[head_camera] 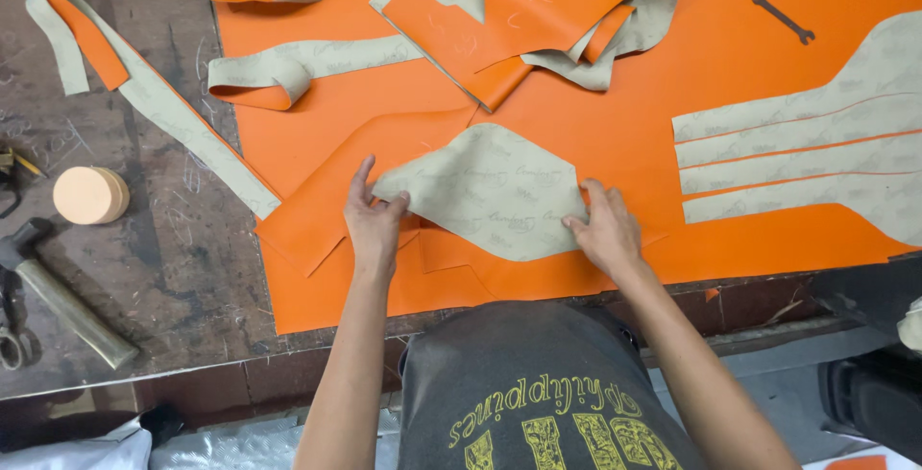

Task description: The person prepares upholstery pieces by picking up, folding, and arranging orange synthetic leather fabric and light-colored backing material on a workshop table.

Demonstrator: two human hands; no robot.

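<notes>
A: Orange sheet [615, 124] covers most of the bench [144, 268], glossy side up. Head view, the only one. On it, near the front edge, lies a tan-backed cut piece [495, 192], roughly a pointed shield shape, printed backing up.

B: Hands?

A: Left hand [375, 220] pinches the piece's left corner, thumb and fingers closed on the edge, which looks slightly lifted. Right hand [605, 225] presses its right end, fingers spread flat on it; I cannot tell if the thumb is tucked under the edge.

B: What is under the piece?

A: An orange flap [327, 201] of a separate cut panel, overlapping the sheet and poking out at the lower left.

B: Judgement on doing this well?

A: Placing or aligning, as I read it. Keep the right hand as the anchor and let the left swing the corner; moving both ends together would likely skew it. Smooth from the centre outward so no ridge is trapped over the flap edge below.

B: Surroundings?

A: Well apart to the right, a stack of tan strips [807, 153]. Folded offcuts [538, 19] at the top centre, a curled strip [288, 72] to their left. Two spanners [783, 14] at the top right. On the bare bench at the left: a round peach block [89, 194], a hammer [58, 297], scissors [10, 336] at the frame edge.
</notes>
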